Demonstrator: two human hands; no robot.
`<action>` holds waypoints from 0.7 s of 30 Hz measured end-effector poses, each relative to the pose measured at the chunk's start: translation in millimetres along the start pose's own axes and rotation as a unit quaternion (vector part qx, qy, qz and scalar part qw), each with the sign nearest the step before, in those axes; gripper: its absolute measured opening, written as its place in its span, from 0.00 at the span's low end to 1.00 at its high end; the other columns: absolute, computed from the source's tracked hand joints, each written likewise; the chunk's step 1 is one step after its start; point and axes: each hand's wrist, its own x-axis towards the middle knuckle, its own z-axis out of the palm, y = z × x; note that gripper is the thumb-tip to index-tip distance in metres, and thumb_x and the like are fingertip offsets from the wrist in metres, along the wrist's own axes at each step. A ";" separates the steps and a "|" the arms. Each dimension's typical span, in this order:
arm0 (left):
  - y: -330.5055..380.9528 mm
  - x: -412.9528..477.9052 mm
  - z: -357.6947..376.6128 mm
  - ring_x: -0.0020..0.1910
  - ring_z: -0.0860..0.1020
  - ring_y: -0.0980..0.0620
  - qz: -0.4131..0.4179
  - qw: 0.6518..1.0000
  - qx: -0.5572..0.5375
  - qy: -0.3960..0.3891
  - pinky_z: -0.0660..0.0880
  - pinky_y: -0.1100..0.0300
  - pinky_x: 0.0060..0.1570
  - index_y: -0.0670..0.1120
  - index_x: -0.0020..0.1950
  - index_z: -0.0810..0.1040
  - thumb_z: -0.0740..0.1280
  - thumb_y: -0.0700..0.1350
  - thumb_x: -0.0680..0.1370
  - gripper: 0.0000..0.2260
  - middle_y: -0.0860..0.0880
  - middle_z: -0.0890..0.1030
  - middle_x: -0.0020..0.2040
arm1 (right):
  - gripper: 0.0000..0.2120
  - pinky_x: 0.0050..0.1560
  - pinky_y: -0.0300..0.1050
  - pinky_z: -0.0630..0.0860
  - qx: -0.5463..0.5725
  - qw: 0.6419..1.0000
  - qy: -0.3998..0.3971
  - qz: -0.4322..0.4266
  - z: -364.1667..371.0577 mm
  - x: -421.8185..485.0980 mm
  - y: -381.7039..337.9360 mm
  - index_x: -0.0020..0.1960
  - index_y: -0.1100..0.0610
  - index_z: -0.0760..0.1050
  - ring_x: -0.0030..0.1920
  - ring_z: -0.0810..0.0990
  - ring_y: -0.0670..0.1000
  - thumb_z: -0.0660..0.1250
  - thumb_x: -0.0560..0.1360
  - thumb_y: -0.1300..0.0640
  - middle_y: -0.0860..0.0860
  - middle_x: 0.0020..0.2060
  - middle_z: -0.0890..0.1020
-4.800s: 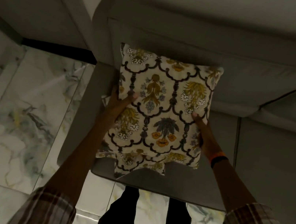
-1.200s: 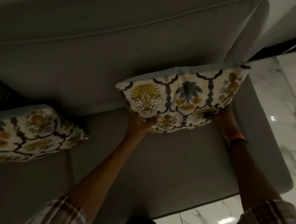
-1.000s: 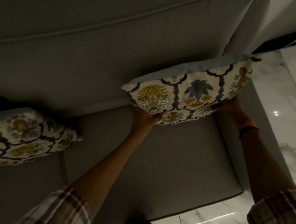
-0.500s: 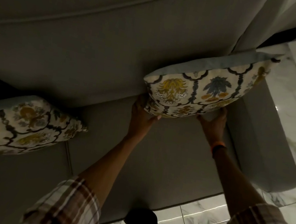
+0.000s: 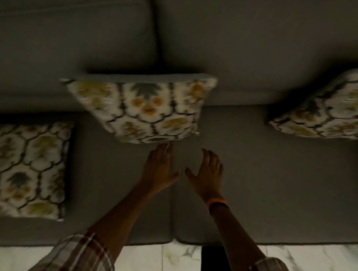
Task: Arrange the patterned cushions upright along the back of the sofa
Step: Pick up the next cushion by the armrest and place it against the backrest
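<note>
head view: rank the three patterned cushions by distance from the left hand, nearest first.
From the left hand:
1. Middle cushion, leaning on the sofa back, fingertips at its lower edge.
2. Left cushion, flat on the seat at the left.
3. Right cushion, against the back at far right.

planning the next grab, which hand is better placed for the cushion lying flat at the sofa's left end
Left. The left hand is on the flat cushion's side of the seat; the right hand would have to cross over. Both hands are open.
</note>
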 end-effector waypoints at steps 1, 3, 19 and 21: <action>-39.7 -18.3 -8.4 0.73 0.68 0.35 -0.003 1.000 0.003 0.012 0.70 0.37 0.68 0.42 0.78 0.59 0.72 0.58 0.70 0.42 0.37 0.67 0.75 | 0.43 0.76 0.65 0.60 -0.010 1.000 -0.009 -0.020 24.3 -9.5 -33.3 0.80 0.59 0.60 0.79 0.62 0.63 0.66 0.73 0.37 0.61 0.77 0.67; -112.3 -51.7 -25.6 0.72 0.70 0.35 -0.021 1.000 0.006 0.020 0.72 0.36 0.65 0.44 0.76 0.58 0.71 0.59 0.69 0.42 0.37 0.69 0.73 | 0.43 0.76 0.65 0.61 -0.024 0.999 -0.020 -0.042 65.2 -25.4 -90.6 0.80 0.60 0.61 0.78 0.63 0.64 0.66 0.73 0.37 0.61 0.77 0.67; -596.1 -189.5 -108.1 0.80 0.52 0.38 -0.427 0.850 -0.294 0.093 0.58 0.38 0.76 0.48 0.81 0.42 0.77 0.63 0.66 0.58 0.43 0.49 0.82 | 0.52 0.74 0.64 0.69 0.348 0.908 -0.219 0.081 354.7 -26.1 -403.9 0.82 0.51 0.57 0.77 0.70 0.56 0.82 0.67 0.45 0.52 0.79 0.67; -622.7 -184.4 -112.8 0.78 0.61 0.39 -0.445 0.797 -0.406 0.047 0.66 0.44 0.73 0.46 0.81 0.48 0.79 0.58 0.67 0.54 0.43 0.57 0.81 | 0.53 0.72 0.64 0.72 0.358 0.896 -0.252 0.080 360.2 -14.6 -406.8 0.79 0.46 0.64 0.74 0.74 0.54 0.86 0.60 0.43 0.50 0.75 0.74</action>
